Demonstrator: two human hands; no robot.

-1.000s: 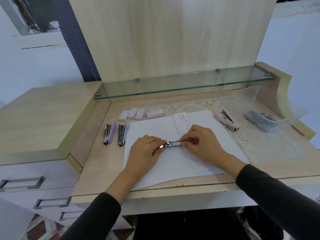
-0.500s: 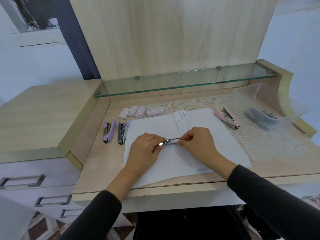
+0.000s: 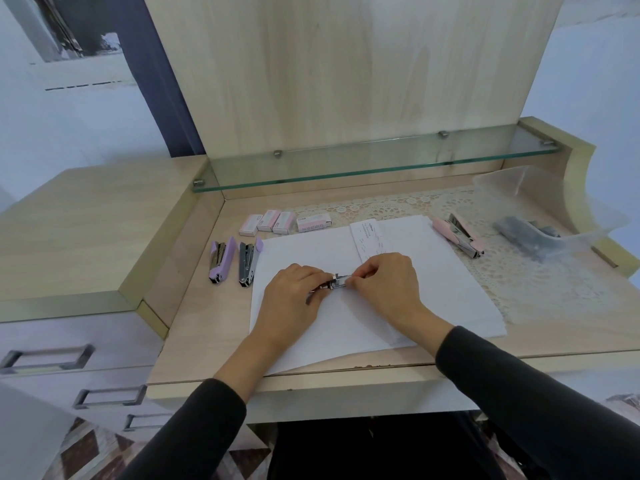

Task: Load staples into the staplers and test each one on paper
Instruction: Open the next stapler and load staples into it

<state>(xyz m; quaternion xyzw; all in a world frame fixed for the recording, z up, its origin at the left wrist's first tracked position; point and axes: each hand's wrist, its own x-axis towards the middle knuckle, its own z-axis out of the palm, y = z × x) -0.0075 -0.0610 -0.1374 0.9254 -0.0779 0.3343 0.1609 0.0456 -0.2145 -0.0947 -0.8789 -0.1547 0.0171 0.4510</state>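
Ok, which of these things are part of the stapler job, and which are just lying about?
Job: held stapler, white paper, staple boxes, purple stapler, grey-and-purple stapler, pink stapler.
Lying about: lace mat, glass shelf, clear tub (contents unclear).

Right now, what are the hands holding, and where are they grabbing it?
A small silver stapler, over the white paper. The left hand grips its left end; the right hand pinches its right end.
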